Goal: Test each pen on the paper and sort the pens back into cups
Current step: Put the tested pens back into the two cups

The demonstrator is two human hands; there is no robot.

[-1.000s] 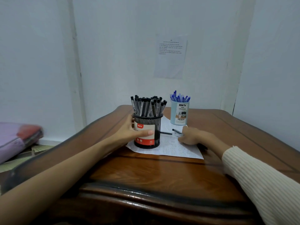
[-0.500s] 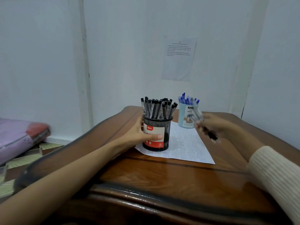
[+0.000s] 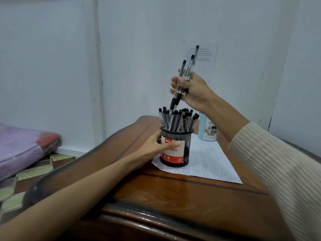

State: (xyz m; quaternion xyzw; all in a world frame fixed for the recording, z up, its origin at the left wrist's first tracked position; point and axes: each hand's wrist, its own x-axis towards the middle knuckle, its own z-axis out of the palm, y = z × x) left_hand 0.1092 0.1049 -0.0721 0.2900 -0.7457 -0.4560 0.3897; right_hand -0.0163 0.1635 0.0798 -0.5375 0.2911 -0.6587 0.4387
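Right hand (image 3: 192, 89) is up above the mesh cup (image 3: 176, 148), fingers and thumb curled round a bundle (image 3: 181, 70) of about three black-capped pens. The bundle is tilted, caps high toward the wall and tips down. The lowest tip sits right at the caps of the pens (image 3: 177, 119) already packed in the cup.

Left hand (image 3: 152, 146) is wrapped round the cup's near side, thumb across the red label, holding it down on the paper (image 3: 210, 160). The blue cup (image 3: 207, 131) sits just beyond the right wrist, partly hidden by it.

Handling call: these pens look light and stiff, with smooth clear barrels, so a loose bundle will likely fan out or slide through the fingers. The black rubber sleeve near the tip is the surest place to pinch, one pen at a time.

That cup is crowded, so a tip has to find a gap between caps rather than be forced in. The mesh cup is probably light and top-heavy with this load, which makes the left hand's brace worth having.
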